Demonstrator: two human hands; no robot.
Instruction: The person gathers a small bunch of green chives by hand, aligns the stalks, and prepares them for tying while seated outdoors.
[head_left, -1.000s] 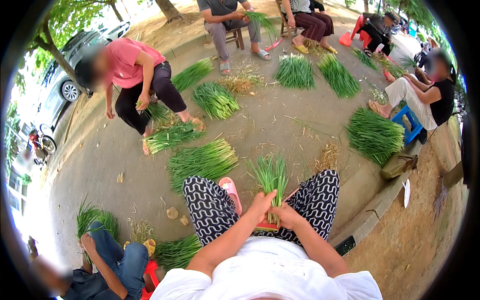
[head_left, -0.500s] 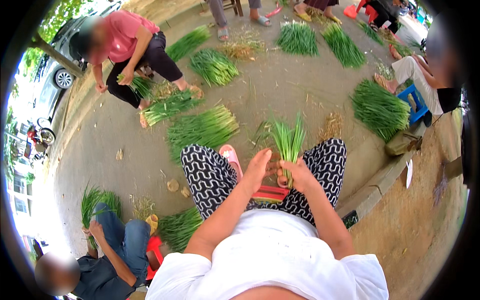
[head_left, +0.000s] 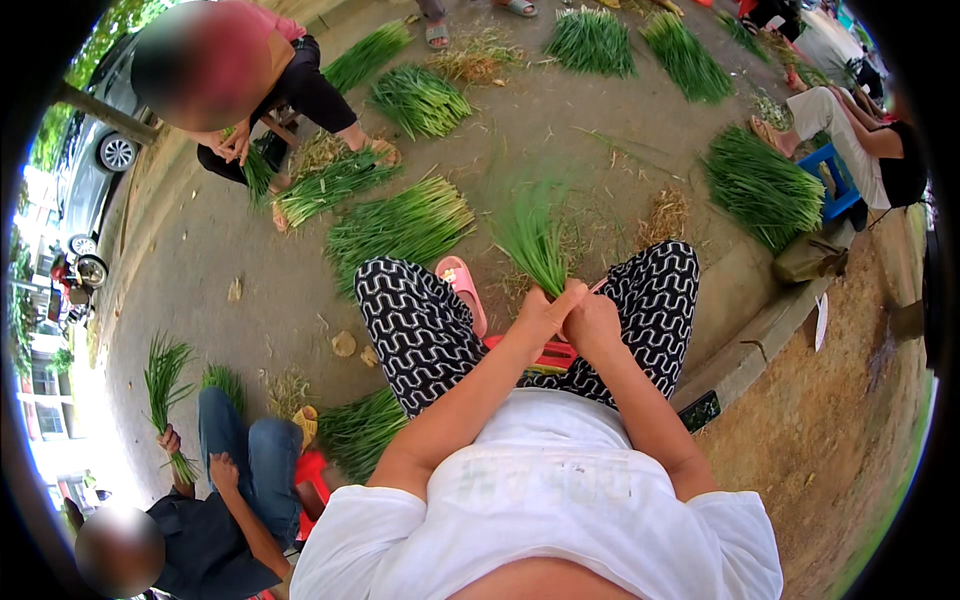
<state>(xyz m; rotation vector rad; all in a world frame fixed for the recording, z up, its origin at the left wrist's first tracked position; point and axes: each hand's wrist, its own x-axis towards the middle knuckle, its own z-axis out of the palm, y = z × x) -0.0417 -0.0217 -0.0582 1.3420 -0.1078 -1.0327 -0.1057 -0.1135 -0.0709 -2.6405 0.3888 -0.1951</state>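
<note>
A small bunch of green chives (head_left: pixel 533 238) sticks up and away from me between my knees, its leaf tips smeared by motion. My left hand (head_left: pixel 545 310) is wrapped round the stalk ends. Pressed up against it, my right hand (head_left: pixel 594 327) is closed in a fist, and what it holds is hidden. Past my left knee, a big pile of chives (head_left: pixel 405 232) lies on the pavement. Another heap of chives (head_left: pixel 360 435) lies by my left thigh.
Dry trimmings (head_left: pixel 662 220) lie beyond my right knee. At the far left sits a person in pink (head_left: pixel 225 65); at the lower left another person (head_left: pixel 215 540) holds up chives. A person on the right sits near a blue stool (head_left: pixel 828 185). A kerb (head_left: pixel 740 365) runs along my right.
My left hand, loose before, has closed round the stalks. The bunch has tipped left and its tips now blur. My right hand has turned into a fist. The person at lower left has raised their bunch.
</note>
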